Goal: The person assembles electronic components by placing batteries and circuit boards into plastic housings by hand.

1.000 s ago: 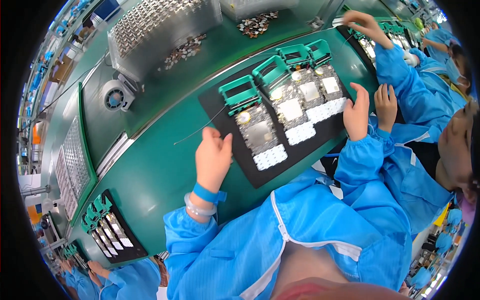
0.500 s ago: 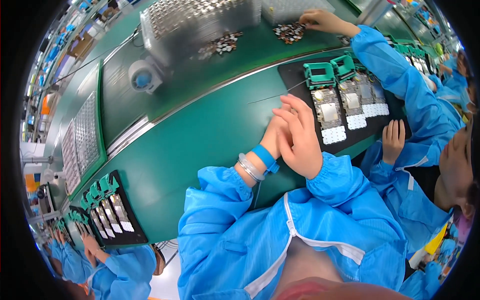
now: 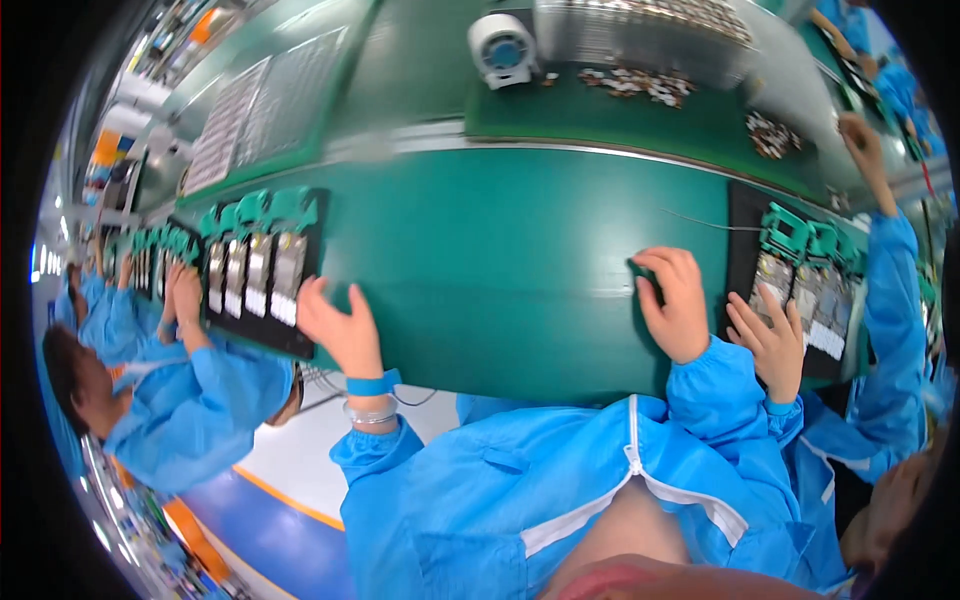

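My left hand (image 3: 345, 328), with a blue wrist strap (image 3: 372, 384) and a clear bangle (image 3: 370, 412), reaches to the left. Its fingers are spread and curved beside a black mat (image 3: 288, 338), with nothing seen in them. On that mat several circuit boards (image 3: 257, 272) with white lower ends lie in a row under green clamp-like fixtures (image 3: 254, 208). My right hand (image 3: 680, 310) is over the green tabletop on the right. Its thumb and forefinger are bent but apart, and no held thing shows between them.
At right, a co-worker's hand (image 3: 772, 345) is over another black mat (image 3: 745, 212) with boards and green fixtures (image 3: 785, 232). Beyond the bench edge are a small white fan (image 3: 503, 50), heaped small parts (image 3: 640, 84) and trays (image 3: 225, 125). Another co-worker (image 3: 190, 400) sits at left.
My hands, crossed at the wrists before, have come apart. The left hand has gone left to the mat there; the right is uncrossed. The view has turned left.
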Available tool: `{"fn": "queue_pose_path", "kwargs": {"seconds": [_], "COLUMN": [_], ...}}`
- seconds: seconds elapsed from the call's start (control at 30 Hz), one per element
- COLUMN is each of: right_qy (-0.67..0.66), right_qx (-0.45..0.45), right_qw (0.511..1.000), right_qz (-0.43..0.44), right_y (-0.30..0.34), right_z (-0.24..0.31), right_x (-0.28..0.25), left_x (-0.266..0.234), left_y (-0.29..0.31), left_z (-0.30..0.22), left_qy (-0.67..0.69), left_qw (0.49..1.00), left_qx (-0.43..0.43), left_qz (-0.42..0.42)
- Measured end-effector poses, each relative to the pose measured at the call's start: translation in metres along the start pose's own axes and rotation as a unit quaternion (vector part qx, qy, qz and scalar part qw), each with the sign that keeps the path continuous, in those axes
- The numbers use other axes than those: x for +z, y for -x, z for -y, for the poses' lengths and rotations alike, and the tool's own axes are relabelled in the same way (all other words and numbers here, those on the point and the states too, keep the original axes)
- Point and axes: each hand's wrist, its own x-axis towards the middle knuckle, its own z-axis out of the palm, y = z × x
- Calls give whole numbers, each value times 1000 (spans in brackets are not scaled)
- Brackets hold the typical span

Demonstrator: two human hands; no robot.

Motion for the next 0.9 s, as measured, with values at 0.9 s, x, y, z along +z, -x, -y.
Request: {"fn": "queue_pose_path", "kwargs": {"seconds": [0.9], "right_qy": [-388], "right_qx": [283], "right_qw": [872], "right_qz": [96], "right_y": [-2], "right_z": [35], "right_x": [17], "left_x": [-48], "left_y": [45], "left_z": [-132], "left_qy": [288], "left_qw": [823], "left_qx": [477], "left_qz": [113]}}
